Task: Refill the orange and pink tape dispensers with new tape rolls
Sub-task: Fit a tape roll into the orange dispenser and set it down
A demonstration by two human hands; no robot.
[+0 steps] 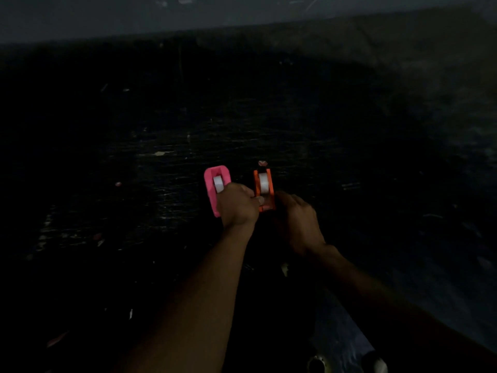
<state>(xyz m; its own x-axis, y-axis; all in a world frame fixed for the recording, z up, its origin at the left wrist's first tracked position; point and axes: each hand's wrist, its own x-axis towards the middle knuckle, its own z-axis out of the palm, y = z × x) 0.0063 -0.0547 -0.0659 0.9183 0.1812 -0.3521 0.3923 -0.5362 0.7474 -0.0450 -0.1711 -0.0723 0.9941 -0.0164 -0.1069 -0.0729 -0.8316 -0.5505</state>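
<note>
The surface was a dark, badly scratched tabletop (161, 157) in very dim light, with a grey wall (107, 20) behind it.

Starting at the left, the pink dispenser (212, 195) was at risk of being knocked. The left hand (238, 205) lay over its near end while working on its neighbour, so a tug could well have dragged it or tipped the white roll (218, 183) out of its slot. At the orange dispenser (256, 189), the tape end was the likelier trouble. In such gloom a clear strip is hard to find and could have stuck back on its roll (263, 183) or to a finger. A pull from one side alone might also have slid the light body along the tabletop.

Both dispensers stood side by side but apart, each with a white roll already seated. The left hand covered the pink one's near end. Its fingers were curled and a fingertip (259, 201) reached across to the orange one's near end, seemingly pinching there. The right hand (298, 222) came in from the right with its fingers against that dispenser's right wall. I could not tell whether it gripped or merely steadied. A small reddish scrap (262, 163) lay just beyond the orange dispenser, away from both hands.
</note>
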